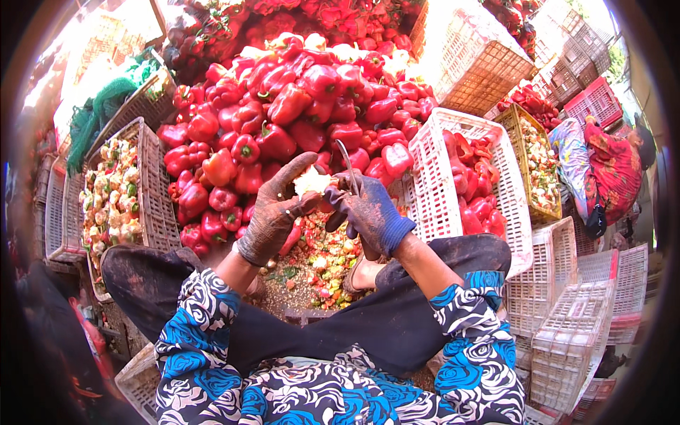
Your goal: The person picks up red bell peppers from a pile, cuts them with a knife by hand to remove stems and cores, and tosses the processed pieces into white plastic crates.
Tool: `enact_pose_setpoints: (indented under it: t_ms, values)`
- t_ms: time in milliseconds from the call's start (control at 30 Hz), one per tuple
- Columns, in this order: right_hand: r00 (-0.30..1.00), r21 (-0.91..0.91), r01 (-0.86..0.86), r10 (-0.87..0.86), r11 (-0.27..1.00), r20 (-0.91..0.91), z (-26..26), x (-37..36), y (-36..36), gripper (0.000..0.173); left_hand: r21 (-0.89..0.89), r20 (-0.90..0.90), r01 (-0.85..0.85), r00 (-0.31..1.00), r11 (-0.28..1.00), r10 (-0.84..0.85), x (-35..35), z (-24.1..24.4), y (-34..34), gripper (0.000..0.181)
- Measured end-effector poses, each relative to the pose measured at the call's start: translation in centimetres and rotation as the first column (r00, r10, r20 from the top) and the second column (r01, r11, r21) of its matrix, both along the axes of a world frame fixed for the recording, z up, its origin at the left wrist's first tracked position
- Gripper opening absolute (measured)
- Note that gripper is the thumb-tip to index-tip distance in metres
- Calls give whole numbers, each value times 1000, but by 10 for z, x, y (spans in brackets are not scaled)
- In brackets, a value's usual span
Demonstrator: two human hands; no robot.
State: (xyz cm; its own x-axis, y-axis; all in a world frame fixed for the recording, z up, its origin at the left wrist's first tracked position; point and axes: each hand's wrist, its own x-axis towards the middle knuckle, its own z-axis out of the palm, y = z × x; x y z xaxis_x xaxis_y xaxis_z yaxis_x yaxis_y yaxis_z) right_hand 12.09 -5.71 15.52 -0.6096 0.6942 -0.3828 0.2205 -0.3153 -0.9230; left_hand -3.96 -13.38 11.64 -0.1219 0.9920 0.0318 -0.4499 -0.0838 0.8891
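My gloved left hand (276,210) holds a pale, seedy bell pepper core (312,181) between thumb and fingers. Close beside it, my right hand (366,207), in a soiled glove with a blue cuff, grips a small curved knife (346,161) whose blade points up and away from me. The fingers of both hands nearly meet at the core; whether the right fingertips touch it is unclear. Beyond the hands rises a large heap of red bell peppers (289,103). Below them, pepper scraps and seeds (332,265) cover the ground between my legs.
At left stands a crate (159,186) of pepper cores. A white crate (435,180) of red peppers is at right, near my knee, with a yellow crate (512,133) of scraps behind it. Stacked crates (574,329) stand at lower right. Another person (611,164) sits at far right.
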Motion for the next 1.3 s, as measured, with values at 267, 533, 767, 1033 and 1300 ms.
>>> enact_pose_setpoints:
  t_ms: [267,533,767,1033,1300]
  values:
    - [990,-62,137,-140,989,-31,-33,-8,-22,14,243,-566,-177,773,954,287,1,-36,-17,58]
    - [980,-95,-197,195,976,-37,-41,17,-10,34,-22,-184,86,979,996,-89,-7,-26,-20,55]
    - [996,-217,-42,23,975,-87,-50,28,-16,34,147,-656,101,755,984,20,-2,-29,-15,57]
    - [987,-105,82,-95,991,-127,-47,32,-24,31,116,-767,45,639,992,61,13,-18,-11,84]
    - [964,-204,15,-68,979,-255,-47,31,-31,38,70,-652,44,758,997,12,19,-16,-15,76]
